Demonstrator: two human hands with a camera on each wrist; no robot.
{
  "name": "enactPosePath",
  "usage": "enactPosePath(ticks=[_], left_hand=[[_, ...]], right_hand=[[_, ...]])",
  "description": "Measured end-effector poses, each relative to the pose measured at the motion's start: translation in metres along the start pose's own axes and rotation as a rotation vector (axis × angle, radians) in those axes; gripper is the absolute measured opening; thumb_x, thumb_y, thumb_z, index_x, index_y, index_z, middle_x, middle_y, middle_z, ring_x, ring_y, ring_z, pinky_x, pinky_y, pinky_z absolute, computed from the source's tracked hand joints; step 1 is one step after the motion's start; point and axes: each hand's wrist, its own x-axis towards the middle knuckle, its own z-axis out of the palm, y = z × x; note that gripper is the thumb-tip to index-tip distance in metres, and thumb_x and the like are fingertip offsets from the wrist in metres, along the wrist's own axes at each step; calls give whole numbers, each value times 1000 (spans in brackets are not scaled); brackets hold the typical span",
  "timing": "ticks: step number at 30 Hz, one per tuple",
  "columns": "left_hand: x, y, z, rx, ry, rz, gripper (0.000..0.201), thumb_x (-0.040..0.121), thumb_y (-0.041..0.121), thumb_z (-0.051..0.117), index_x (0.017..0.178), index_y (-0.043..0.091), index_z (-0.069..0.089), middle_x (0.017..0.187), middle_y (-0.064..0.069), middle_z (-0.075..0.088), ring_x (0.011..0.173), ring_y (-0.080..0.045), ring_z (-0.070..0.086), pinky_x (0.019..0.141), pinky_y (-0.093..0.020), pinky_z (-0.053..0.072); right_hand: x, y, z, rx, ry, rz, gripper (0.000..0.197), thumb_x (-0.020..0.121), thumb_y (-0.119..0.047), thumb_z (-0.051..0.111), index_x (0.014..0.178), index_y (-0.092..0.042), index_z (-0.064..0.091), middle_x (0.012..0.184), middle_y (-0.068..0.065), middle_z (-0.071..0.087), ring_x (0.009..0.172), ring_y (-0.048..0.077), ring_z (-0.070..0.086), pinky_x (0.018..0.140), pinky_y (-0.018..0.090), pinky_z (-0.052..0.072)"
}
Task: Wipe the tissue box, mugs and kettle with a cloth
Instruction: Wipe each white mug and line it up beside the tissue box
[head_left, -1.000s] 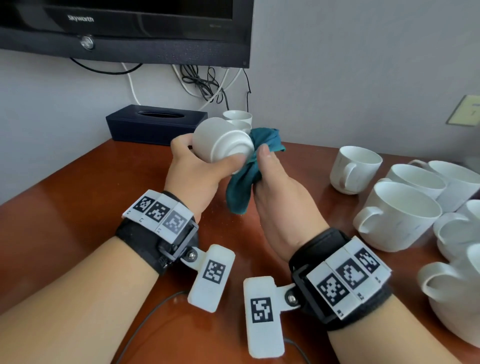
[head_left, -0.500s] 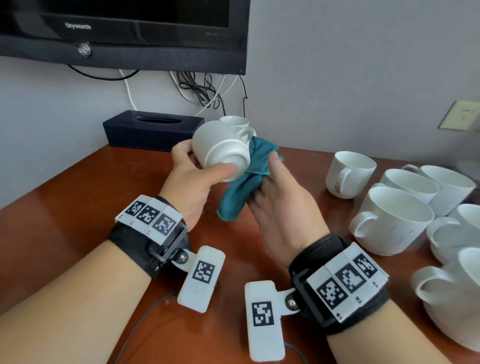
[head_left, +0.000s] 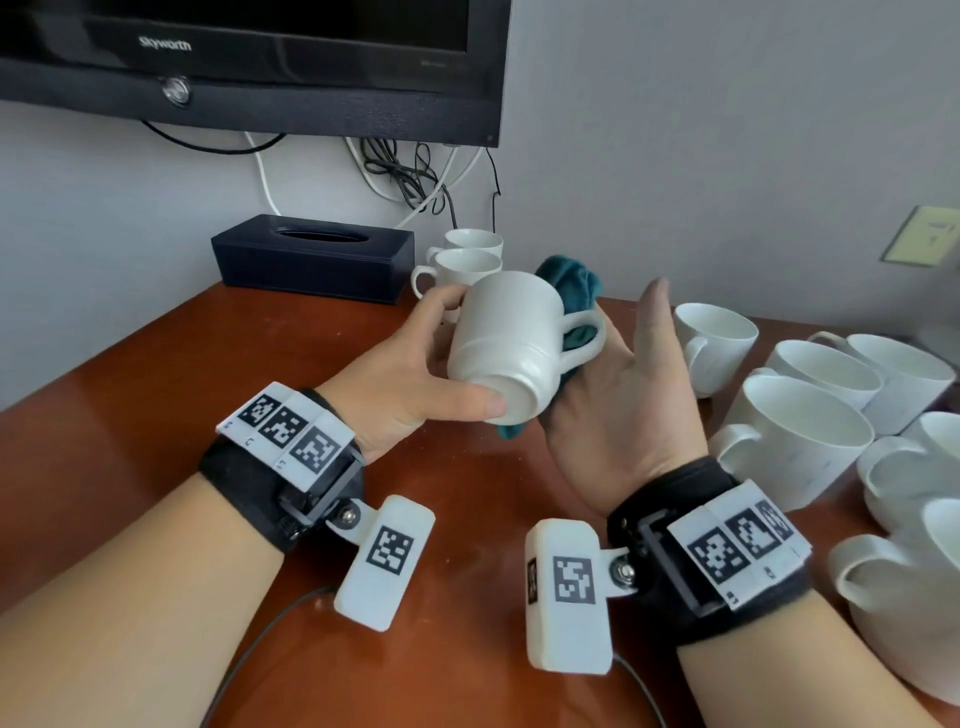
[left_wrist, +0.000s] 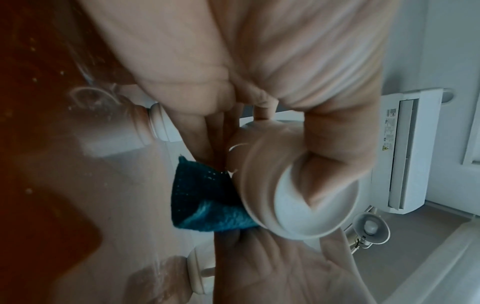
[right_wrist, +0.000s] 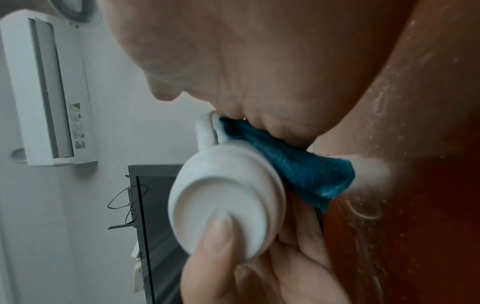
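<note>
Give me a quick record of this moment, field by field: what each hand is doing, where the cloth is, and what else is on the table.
left hand: grips the held mug, thumb on its base
held mug: off the table, tipped, base toward the camera
right hand: fingers straight, presses the cloth against the mug
cloth: teal, between mug and right palm
tissue box: dark, by the wall
other mugs: two beside the box, a cluster at right
table: reddish-brown wood
kettle: not in view

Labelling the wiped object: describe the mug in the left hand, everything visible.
The white mug, glossy like ceramic, is held tipped on its side above the table, stepped base toward the camera, handle to the right. The left hand holds it, thumb on the recessed base. The teal cloth presses its far side, backed by the right hand, and shows through the handle loop.
</note>
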Motion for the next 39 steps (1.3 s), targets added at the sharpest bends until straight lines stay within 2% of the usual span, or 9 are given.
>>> enactPosePath(ticks=[7,11,15,18,23,28,33,37,39], left_hand=[[7,-7,-4,82,219,31,99,53,41,98,138,42,47,126,0,69,119,-25,67,107,-58,51],[13,-9,-14,124,359,22,95,47,52,100,127,49,50,119,4,73,115,-24,68,107,-58,50],[13,-9,-16,277,434,5,100,45,63,97,126,50,41,122,8,69,112,-20,68,101,-56,54],[11,-8,-18,313,418,5,98,49,59,96,128,49,38,122,9,68,113,-19,67,101,-55,53],[6,-4,-16,301,230,-22,100,52,51,97,135,50,40,125,5,68,116,-22,67,105,-57,51],[1,1,-12,356,29,-67,100,57,47,94,139,48,37,129,13,65,118,-10,66,107,-51,51],[2,3,-12,457,207,-10,98,53,59,90,134,50,36,127,16,61,115,-9,64,102,-49,53],[4,1,-17,456,320,4,97,51,61,90,131,48,36,125,12,61,112,-13,64,101,-51,53],[4,1,-17,471,318,17,97,51,60,91,131,49,36,127,12,61,113,-14,65,101,-52,53]], right_hand=[[-2,8,4,-143,-10,24,84,92,-76,30,154,-22,45,147,6,61,137,22,57,119,43,37],[-2,12,7,-236,-7,61,87,88,-76,32,156,-23,43,148,0,60,137,15,56,120,39,37],[-1,13,4,-292,24,93,86,92,-77,30,158,-22,40,151,-2,57,138,12,55,120,38,37],[0,12,4,-295,28,95,82,96,-75,26,156,-21,43,148,-2,60,137,14,56,122,41,36],[-2,6,7,-195,58,59,84,94,-74,28,151,-16,49,141,8,65,132,24,61,120,48,39],[0,5,10,-101,75,63,83,95,-75,28,151,-17,48,140,15,65,130,32,62,105,47,53],[0,10,3,-149,78,70,86,94,-76,28,151,-15,48,143,12,63,135,28,59,122,50,35],[1,14,3,-235,140,87,87,92,-77,35,152,-16,48,143,7,64,132,22,61,121,46,38],[5,15,0,-257,247,88,79,94,-74,41,145,-15,57,134,7,70,125,24,67,115,47,44]])
